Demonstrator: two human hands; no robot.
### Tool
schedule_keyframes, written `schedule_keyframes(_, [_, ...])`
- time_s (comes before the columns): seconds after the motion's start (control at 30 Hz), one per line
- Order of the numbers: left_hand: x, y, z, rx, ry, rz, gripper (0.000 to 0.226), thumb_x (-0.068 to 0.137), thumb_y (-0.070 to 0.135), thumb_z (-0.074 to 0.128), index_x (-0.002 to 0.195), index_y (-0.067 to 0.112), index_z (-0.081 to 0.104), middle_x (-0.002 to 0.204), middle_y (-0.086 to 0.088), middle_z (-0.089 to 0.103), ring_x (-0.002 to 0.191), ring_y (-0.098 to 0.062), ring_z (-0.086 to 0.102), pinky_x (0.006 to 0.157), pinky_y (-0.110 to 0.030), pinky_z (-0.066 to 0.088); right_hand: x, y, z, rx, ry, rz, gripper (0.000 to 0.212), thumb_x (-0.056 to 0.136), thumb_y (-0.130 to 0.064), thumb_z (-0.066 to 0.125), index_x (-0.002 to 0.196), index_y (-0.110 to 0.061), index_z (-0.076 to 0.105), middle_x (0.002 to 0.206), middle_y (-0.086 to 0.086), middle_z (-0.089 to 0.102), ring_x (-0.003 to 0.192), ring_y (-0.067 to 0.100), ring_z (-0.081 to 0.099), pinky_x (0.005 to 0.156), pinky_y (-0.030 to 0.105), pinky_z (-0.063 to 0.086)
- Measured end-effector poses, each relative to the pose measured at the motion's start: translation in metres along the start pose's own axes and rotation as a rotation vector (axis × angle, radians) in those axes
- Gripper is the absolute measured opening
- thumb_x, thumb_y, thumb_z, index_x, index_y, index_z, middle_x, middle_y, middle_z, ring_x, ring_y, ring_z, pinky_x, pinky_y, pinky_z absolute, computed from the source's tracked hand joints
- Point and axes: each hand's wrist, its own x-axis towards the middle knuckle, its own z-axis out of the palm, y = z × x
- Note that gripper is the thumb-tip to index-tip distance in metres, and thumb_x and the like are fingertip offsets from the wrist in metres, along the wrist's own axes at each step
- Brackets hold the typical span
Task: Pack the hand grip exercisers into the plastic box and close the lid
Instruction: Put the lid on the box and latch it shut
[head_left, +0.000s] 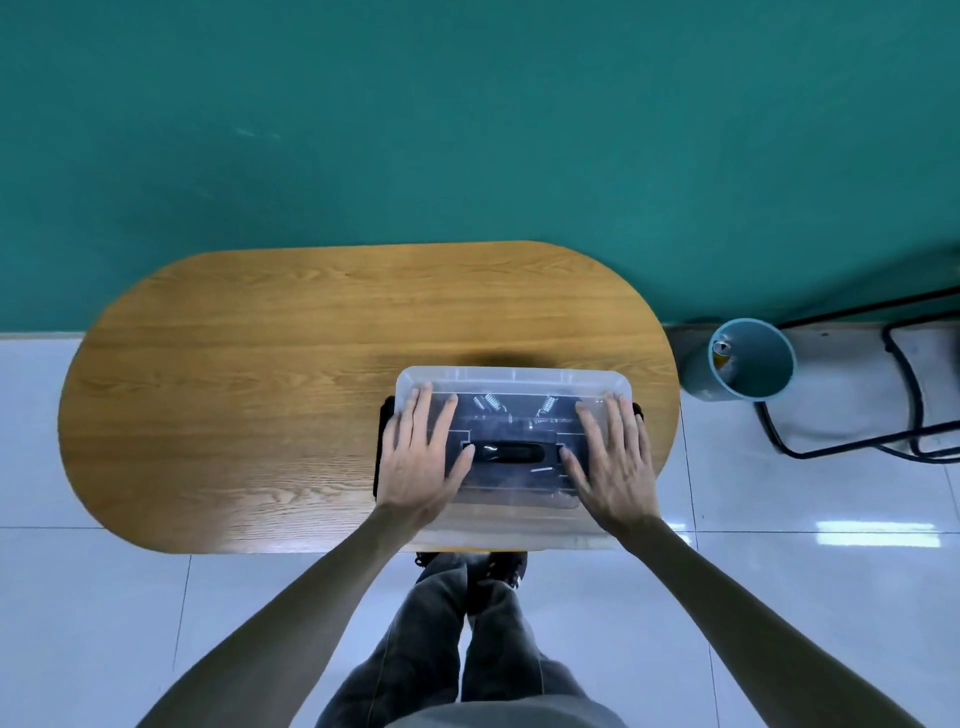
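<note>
A clear plastic box (514, 525) stands at the near right part of the oval wooden table (249, 395). Its transparent lid (511, 376) lies on top, with a black handle (511, 452) in the middle. Through the lid I see hand grip exercisers (519, 408) with black handles and metal springs. My left hand (423, 452) lies flat on the lid's left side, fingers spread. My right hand (613, 457) lies flat on the right side in the same way. Black latches (383, 447) show at the box's ends.
A teal bin (748, 361) with a can inside stands on the tiled floor to the right of the table. A black metal frame (883, 384) is further right. A green wall is behind the table. My legs and shoes are below the table's near edge.
</note>
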Motion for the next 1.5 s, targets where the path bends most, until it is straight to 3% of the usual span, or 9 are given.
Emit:
schedule_keyframes(0.13, [0.001,-0.007,0.002,0.003,0.019,0.009,0.076,0.105,0.054,0.038,0.165,0.015,0.012,0.171,-0.018,-0.007,0.158,-0.030,-0.007,0.128,-0.047,0.009,0.010,0.004,0.004,0.047,0.058,-0.012,0.060,0.104,-0.044,0.039,0.150,-0.007,0.040,0.163,0.021,0.024,0.154,0.032,0.013,0.123,0.049,0.019])
schedule_keyframes(0.2, [0.005,-0.009,0.004,0.013,0.000,-0.007,0.077,0.104,0.055,0.036,0.165,0.015,0.010,0.170,-0.021,-0.010,0.157,-0.034,-0.011,0.128,-0.051,0.009,0.011,0.002,0.007,0.061,0.063,-0.015,0.062,0.102,-0.042,0.044,0.152,-0.006,0.036,0.163,0.022,0.023,0.155,0.034,0.010,0.123,0.051,0.020])
schedule_keyframes(0.53, [0.009,-0.009,0.010,0.023,-0.022,-0.002,0.080,0.101,0.056,0.034,0.165,0.013,0.009,0.169,-0.024,-0.008,0.157,-0.039,-0.007,0.126,-0.056,0.014,0.015,0.004,0.007,0.200,0.054,-0.009,0.067,0.101,-0.047,0.042,0.156,-0.009,0.031,0.164,0.017,0.023,0.155,0.035,0.009,0.123,0.052,0.020])
schedule_keyframes(0.83, [0.011,-0.010,0.011,0.048,-0.029,0.003,0.080,0.102,0.058,0.028,0.164,0.012,0.011,0.169,-0.026,-0.008,0.156,-0.042,-0.007,0.126,-0.058,0.013,0.018,0.005,0.008,0.186,0.037,-0.005,0.067,0.101,-0.045,0.045,0.156,-0.012,0.030,0.163,0.017,0.025,0.155,0.033,0.009,0.122,0.053,0.022])
schedule_keyframes(1.07, [0.009,-0.010,0.009,0.059,-0.031,-0.012,0.079,0.102,0.060,0.027,0.165,0.013,0.011,0.169,-0.024,-0.009,0.157,-0.039,-0.008,0.125,-0.057,0.016,0.016,0.005,0.007,0.080,0.073,-0.009,0.055,0.106,-0.035,0.035,0.157,-0.014,0.030,0.164,0.013,0.026,0.155,0.027,0.013,0.115,0.054,0.033])
schedule_keyframes(1.5, [0.004,-0.010,0.016,-0.010,0.032,-0.001,0.077,0.103,0.056,0.031,0.165,0.014,0.011,0.170,-0.020,-0.007,0.157,-0.038,-0.009,0.126,-0.055,0.013,0.011,0.001,0.015,0.068,0.081,-0.044,0.061,0.104,-0.035,0.041,0.152,0.003,0.034,0.161,0.027,0.023,0.154,0.038,0.011,0.120,0.054,0.025])
